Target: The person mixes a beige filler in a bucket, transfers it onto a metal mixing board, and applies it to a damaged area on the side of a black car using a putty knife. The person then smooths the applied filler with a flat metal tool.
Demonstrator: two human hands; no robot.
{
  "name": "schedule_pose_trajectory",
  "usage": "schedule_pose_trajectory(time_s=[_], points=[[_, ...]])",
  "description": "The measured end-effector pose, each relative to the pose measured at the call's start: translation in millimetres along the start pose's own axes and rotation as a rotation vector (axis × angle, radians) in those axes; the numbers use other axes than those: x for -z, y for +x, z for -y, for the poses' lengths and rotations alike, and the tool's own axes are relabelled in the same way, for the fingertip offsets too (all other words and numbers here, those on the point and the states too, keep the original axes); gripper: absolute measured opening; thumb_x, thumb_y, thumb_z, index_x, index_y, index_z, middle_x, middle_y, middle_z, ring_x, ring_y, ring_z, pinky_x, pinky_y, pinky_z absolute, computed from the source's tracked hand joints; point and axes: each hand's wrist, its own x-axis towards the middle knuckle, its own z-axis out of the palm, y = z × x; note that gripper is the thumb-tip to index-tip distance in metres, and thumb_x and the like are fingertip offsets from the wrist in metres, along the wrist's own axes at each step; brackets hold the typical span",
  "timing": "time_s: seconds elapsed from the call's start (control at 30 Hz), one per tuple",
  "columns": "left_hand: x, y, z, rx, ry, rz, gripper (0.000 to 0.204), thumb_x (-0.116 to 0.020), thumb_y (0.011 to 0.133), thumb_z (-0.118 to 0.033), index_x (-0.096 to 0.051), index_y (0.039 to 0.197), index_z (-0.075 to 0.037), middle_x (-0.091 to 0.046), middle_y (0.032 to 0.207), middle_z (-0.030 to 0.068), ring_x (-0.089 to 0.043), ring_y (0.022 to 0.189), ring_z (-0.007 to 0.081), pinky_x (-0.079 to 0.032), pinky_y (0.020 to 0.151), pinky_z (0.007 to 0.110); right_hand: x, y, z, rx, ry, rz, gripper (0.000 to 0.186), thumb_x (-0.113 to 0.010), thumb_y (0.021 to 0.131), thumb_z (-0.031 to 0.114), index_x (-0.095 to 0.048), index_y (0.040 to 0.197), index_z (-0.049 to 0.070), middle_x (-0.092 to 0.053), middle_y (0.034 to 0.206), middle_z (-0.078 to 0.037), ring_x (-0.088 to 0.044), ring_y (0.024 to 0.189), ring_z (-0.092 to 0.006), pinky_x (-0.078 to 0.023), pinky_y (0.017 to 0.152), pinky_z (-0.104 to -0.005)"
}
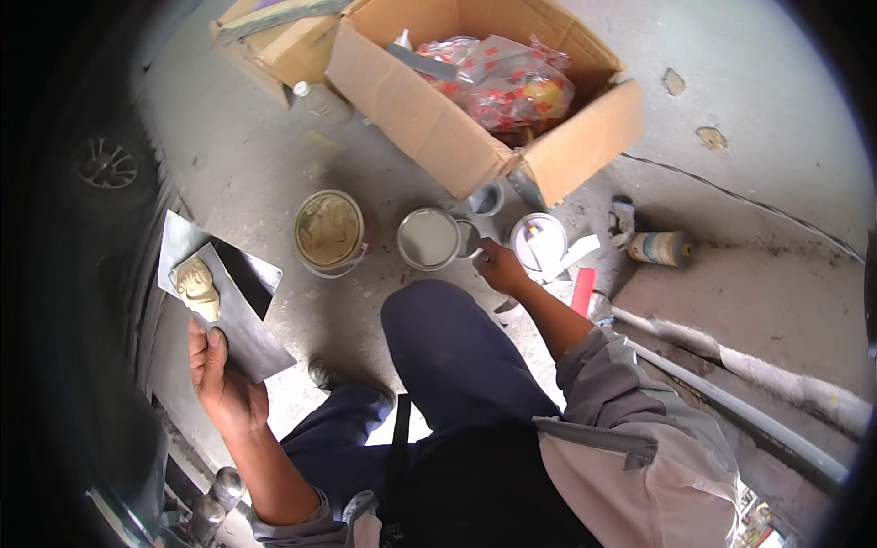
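My left hand [228, 388] grips thin flat metal sheets at the left, thumb on top. A grey rectangular sheet [251, 342] overlaps a wider shiny sheet [180, 245]. A lump of beige putty [197, 289] rests on them near the fingers. My right hand [501, 269] is closed at the edge of a small grey round container [468, 239]; what its fingers pinch, if anything, is hidden. Beside that container stands a round tin with a pale grey top [428, 239]. Farther left is an open tin of beige putty [329, 230].
A white-rimmed tin [539, 242] with a tool across it stands right of my hand. Beyond are a cardboard box [429, 132] holding plastic wrap, a bottle [322, 102] and a grey cup [485, 198]. A canister [660, 248] lies near the right ledge; a car wheel [105, 164] is left.
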Motion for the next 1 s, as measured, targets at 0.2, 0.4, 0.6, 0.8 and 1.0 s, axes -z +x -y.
schedule_pose_trajectory(time_s=[0.2,0.4,0.6,0.8,1.0], points=[[32,-19,-10,0.011,0.018,-0.089,0.042,-0.052,0.096,-0.005,-0.046,0.137,0.001,-0.056,0.133,0.0134,-0.054,0.122,0.0216,-0.039,0.108,0.037,-74,65,-36,-0.287,-0.088,-0.145,0.043,-0.058,0.082,0.017,-0.048,0.120,-0.001,-0.063,0.103,-0.035,-0.061,0.103,-0.0482,-0.048,0.089,-0.0511],[57,-30,-7,0.032,-0.011,-0.163,0.044,-0.049,0.096,-0.005,-0.045,0.140,-0.002,-0.056,0.133,0.0112,-0.055,0.121,0.0214,-0.039,0.108,0.037,-85,87,-17,-0.541,-0.253,-0.201,0.047,-0.064,0.076,0.018,-0.047,0.117,0.003,-0.064,0.109,-0.028,-0.062,0.104,-0.0436,-0.049,0.089,-0.0509],[68,-36,-6,0.040,-0.042,-0.263,0.043,-0.052,0.094,-0.005,-0.049,0.137,-0.002,-0.057,0.133,0.0107,-0.055,0.120,0.0209,-0.040,0.107,0.037,-80,51,13,-0.154,-0.041,-0.221,0.056,-0.066,0.079,0.016,-0.045,0.128,0.002,-0.062,0.106,-0.022,-0.063,0.092,-0.0404,-0.051,0.081,-0.0493],[69,-36,-12,0.021,-0.076,-0.263,0.043,-0.053,0.093,-0.005,-0.050,0.136,-0.001,-0.059,0.130,0.0112,-0.055,0.120,0.0215,-0.041,0.106,0.037,-42,33,124,0.665,-0.440,-0.217,0.049,-0.069,0.079,0.006,-0.055,0.126,0.004,-0.058,0.092,-0.012,-0.061,0.087,-0.0314,-0.051,0.075,-0.0443],[68,-38,-16,0.004,-0.171,-0.285,0.039,-0.054,0.092,-0.001,-0.053,0.131,0.002,-0.062,0.125,0.0130,-0.059,0.114,0.0218,-0.042,0.104,0.036,-68,74,207,1.190,-0.728,-0.039,0.039,-0.059,0.080,0.012,-0.061,0.118,0.003,-0.058,0.089,-0.006,-0.059,0.080,-0.0207,-0.048,0.066,-0.0326]])
